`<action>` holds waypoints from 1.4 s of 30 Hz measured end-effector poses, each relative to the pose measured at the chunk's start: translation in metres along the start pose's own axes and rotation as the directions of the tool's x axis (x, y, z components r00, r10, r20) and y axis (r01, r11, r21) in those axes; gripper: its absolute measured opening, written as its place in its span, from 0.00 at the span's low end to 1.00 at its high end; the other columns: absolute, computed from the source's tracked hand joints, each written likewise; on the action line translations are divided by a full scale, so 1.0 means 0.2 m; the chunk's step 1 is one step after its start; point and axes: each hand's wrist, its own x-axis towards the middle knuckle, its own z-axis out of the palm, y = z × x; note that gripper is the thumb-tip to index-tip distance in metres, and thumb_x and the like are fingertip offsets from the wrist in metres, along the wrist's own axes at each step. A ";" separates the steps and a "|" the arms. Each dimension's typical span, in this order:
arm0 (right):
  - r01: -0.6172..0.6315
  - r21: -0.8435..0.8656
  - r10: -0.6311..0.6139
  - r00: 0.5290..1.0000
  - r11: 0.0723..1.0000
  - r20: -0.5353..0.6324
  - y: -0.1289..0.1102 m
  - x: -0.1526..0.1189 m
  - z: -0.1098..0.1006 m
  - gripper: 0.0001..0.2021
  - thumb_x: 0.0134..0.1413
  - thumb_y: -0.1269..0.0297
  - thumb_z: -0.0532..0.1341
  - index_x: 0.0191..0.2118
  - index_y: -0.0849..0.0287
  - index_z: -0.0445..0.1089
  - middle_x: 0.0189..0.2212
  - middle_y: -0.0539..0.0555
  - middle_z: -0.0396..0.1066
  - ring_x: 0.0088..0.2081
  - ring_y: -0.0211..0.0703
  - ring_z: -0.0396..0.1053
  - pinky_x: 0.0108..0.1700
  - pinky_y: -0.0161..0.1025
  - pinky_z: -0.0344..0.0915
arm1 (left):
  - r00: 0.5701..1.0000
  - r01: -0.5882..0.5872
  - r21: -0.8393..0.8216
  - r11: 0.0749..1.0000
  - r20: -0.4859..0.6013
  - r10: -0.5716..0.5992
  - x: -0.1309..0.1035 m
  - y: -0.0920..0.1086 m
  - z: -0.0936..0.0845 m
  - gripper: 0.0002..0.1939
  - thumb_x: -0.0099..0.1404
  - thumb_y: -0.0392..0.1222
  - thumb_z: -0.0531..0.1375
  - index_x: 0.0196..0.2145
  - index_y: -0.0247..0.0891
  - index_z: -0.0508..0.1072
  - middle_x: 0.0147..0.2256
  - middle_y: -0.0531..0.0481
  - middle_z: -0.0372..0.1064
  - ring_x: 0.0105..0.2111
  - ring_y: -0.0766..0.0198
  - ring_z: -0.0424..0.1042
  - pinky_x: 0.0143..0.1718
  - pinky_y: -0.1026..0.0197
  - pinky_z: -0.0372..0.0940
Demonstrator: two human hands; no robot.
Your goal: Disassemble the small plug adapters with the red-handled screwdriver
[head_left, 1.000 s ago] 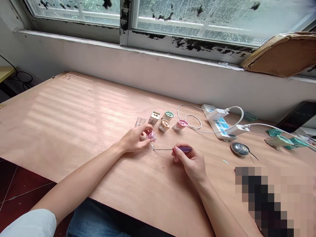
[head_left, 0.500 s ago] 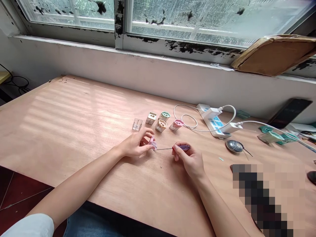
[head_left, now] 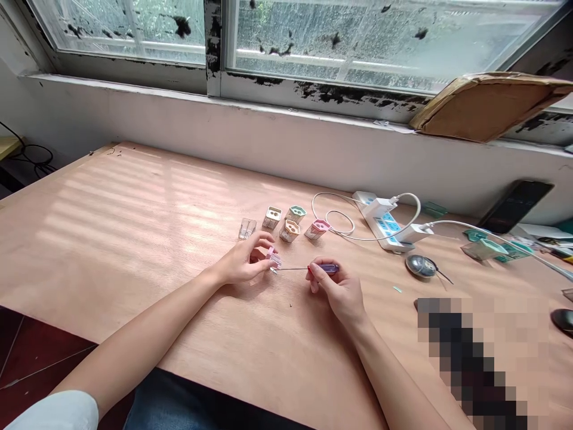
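Pink piece [head_left: 274, 260] in left hand [head_left: 246, 261]'s pinch, nearer right hand [head_left: 339, 291]'s gripped screwdriver [head_left: 330, 269] than earlier

Two hands [head_left: 248, 264] held one pink piece [head_left: 274, 259] and one screwdriver [head_left: 330, 269] near four two-holed containers [head_left: 290, 233]. One power strip [head_left: 388, 226] carried two white plugs [head_left: 378, 207].

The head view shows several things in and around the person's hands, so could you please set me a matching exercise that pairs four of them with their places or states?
Column one:
1. purple-handled screwdriver
2. small pink piece
3. power strip
4. brown cardboard

Column two:
A. held in the left hand
B. at the window, toward the picture's right
C. held in the right hand
D. has white plugs in it

Right pairs: 1-C, 2-A, 3-D, 4-B.
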 end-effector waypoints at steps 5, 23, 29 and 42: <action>-0.016 0.000 0.016 1.000 1.000 0.023 0.01 0.00 0.00 0.18 0.54 0.49 0.70 0.35 0.59 0.70 0.22 0.49 0.70 0.19 0.36 0.64 0.22 0.35 0.64 | 1.000 0.015 0.008 1.000 0.000 -0.015 0.00 -0.01 0.00 0.22 0.64 0.42 0.67 0.52 0.42 0.63 0.48 0.44 0.71 0.36 0.63 0.79 0.39 0.60 0.73; -0.010 0.146 0.026 0.994 0.989 -0.104 0.02 0.02 -0.06 0.16 0.53 0.51 0.71 0.33 0.58 0.71 0.21 0.49 0.69 0.20 0.36 0.63 0.22 0.34 0.61 | 0.999 0.023 -0.077 0.997 -0.041 -0.026 0.00 0.01 -0.01 0.20 0.64 0.38 0.66 0.51 0.39 0.64 0.49 0.40 0.72 0.43 0.59 0.76 0.44 0.59 0.71; 0.023 0.226 0.011 0.989 0.974 -0.148 -0.01 0.02 -0.08 0.14 0.52 0.54 0.71 0.31 0.58 0.72 0.20 0.50 0.68 0.20 0.37 0.63 0.20 0.34 0.59 | 1.000 0.009 -0.001 1.000 0.014 -0.009 -0.01 0.04 -0.01 0.19 0.65 0.35 0.63 0.51 0.39 0.64 0.50 0.40 0.72 0.41 0.61 0.77 0.43 0.58 0.72; 0.137 0.204 -0.117 0.987 0.969 -0.107 -0.02 -0.01 -0.06 0.13 0.57 0.54 0.69 0.32 0.58 0.71 0.20 0.49 0.68 0.20 0.36 0.63 0.21 0.35 0.59 | 0.996 0.041 -0.002 0.999 0.085 -0.040 -0.04 0.07 0.04 0.20 0.65 0.36 0.63 0.52 0.40 0.63 0.49 0.41 0.72 0.40 0.60 0.79 0.41 0.58 0.73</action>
